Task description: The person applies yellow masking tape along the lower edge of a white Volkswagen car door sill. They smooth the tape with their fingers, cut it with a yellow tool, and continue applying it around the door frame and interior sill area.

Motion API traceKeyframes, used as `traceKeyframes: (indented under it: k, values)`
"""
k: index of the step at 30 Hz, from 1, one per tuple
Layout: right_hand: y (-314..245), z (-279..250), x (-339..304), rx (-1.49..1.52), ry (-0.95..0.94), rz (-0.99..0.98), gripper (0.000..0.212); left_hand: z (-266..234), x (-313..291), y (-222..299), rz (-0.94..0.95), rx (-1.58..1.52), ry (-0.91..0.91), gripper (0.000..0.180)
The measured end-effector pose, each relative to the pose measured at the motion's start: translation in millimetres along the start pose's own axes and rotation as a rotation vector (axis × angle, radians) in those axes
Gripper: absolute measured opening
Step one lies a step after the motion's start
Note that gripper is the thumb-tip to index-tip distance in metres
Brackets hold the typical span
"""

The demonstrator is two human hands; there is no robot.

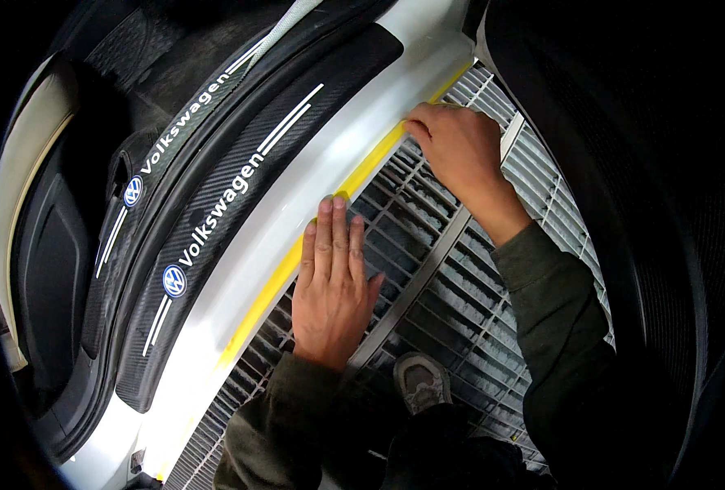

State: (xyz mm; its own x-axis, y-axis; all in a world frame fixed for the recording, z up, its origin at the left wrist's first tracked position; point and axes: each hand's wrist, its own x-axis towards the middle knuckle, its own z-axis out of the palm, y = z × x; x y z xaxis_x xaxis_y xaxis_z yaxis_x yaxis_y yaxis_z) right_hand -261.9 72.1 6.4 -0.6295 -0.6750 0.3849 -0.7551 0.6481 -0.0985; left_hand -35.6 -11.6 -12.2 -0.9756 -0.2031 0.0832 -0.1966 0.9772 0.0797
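Observation:
A strip of yellow masking tape (271,292) runs along the outer edge of a white car door sill (276,192). My left hand (330,273) lies flat, fingers stretched out, with its fingertips touching the tape near the middle of the sill. Farther along, toward the upper right, my right hand (459,147) is closed with bent fingers. Its thumb and finger pinch at the tape on the sill edge, and the fingers' undersides are hidden.
Black carbon-look protector strips (240,192) with white lettering cover the inner sill. A metal floor grating (460,302) lies below, with my shoe (422,382) on it. A dark door panel (615,163) curves along the right. A pale belt-like strap (285,31) crosses the top.

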Motion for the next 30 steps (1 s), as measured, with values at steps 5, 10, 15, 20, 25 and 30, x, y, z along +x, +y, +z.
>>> traceKeyframes:
  k: [5,10,15,20,25,30]
  values:
    - [-4,6,1,0.021,0.04,-0.028,0.015,3,22,3,0.048,0.053,0.03,0.085]
    - [-2,5,-1,0.048,0.025,0.031,0.014,15,64,14,0.109,0.004,0.104,0.083]
    - [7,-8,-6,0.063,0.013,-0.003,0.026,17,99,29,0.154,0.041,0.124,0.083]
    - [-5,-45,-33,0.516,-0.078,-0.208,0.034,19,100,23,0.141,0.283,0.132,0.075]
    - [29,-29,-46,0.381,-0.018,-0.046,0.031,13,100,25,0.137,0.298,-0.038,0.078]
    - [72,14,-22,0.151,0.304,-0.003,0.025,12,101,27,0.131,0.181,0.003,0.084]
